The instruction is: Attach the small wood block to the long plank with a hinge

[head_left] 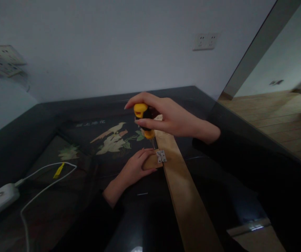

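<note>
Our right hand (168, 117) gripped the yellow screwdriver (145, 120) over the small hinge (161, 156). Our left hand (136, 167) pinned the little wood block (151, 162) beside the long plank (184, 189). The tip could slip and poke our fingers.

Home room, wall sockets (205, 41), wood floor (279, 112), bird-painted table (113, 138)

Right hand (166, 117) gripping yellow screwdriver (144, 119) upright over small hinge (161, 156), left hand (136, 167) steadying wood block (151, 162) beside long plank (184, 189), dark table (47, 119)
</note>
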`<state>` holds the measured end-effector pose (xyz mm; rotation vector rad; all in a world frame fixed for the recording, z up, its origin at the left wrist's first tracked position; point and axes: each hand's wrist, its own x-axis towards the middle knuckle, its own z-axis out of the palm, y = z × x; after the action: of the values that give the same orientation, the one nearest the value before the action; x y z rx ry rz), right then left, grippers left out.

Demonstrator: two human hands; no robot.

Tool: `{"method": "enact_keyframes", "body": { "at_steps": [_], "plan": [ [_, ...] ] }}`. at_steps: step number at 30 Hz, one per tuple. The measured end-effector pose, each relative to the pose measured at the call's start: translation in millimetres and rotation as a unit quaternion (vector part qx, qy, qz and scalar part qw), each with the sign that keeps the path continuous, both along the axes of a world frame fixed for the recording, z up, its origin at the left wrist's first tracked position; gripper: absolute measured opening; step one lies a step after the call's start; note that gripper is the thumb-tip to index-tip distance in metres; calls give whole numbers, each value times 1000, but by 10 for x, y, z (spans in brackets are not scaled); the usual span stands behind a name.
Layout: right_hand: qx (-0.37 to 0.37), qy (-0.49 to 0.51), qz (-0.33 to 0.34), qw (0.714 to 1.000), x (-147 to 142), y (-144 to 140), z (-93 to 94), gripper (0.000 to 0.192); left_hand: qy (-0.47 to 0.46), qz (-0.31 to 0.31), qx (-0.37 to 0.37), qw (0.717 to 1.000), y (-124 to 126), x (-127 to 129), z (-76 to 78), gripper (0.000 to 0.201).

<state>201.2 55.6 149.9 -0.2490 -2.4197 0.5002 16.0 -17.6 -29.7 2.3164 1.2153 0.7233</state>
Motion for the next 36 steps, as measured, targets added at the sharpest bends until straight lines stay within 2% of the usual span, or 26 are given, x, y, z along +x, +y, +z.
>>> {"method": "enact_keyframes", "body": {
  "at_steps": [4, 8, 13, 16, 18, 22, 27, 32, 36],
  "plan": [
    [-103, 71, -83, 989, 287, -90, -50, 31, 6, -3, -2, 1000, -3, 8, 28, 56],
    [-205, 185, -179, 944, 624, -195, -167, 29, 15, -4, -15, 1000, -3, 20, 42, 59],
    [-307, 289, -209, 882, 895, -275, -351, 34, 9, 4, -11, 1000, -14, -2, 122, 55],
    [-381, 275, -212, 857, 896, -279, -443, 39, -13, 19, 13, 1000, -19, -63, 209, 52],
    [-415, 250, -193, 853, 837, -269, -496, 40, -31, 52, 34, 998, -23, -103, 268, 46],
    [-445, 230, -152, 852, 676, -251, -603, 42, -50, 108, 67, 991, -31, -118, 329, 27],
    [-475, 248, -144, 832, 620, -258, -752, 40, -57, 97, 69, 991, -40, -72, 321, 17],
    [-483, 255, -185, 817, 786, -257, -861, 39, -47, 97, 47, 993, -116, -119, 381, 18],
    [-456, 270, -246, 812, 1062, -181, -914, 41, -14, 59, -34, 998, -246, -257, 489, 21]
  ]
}}
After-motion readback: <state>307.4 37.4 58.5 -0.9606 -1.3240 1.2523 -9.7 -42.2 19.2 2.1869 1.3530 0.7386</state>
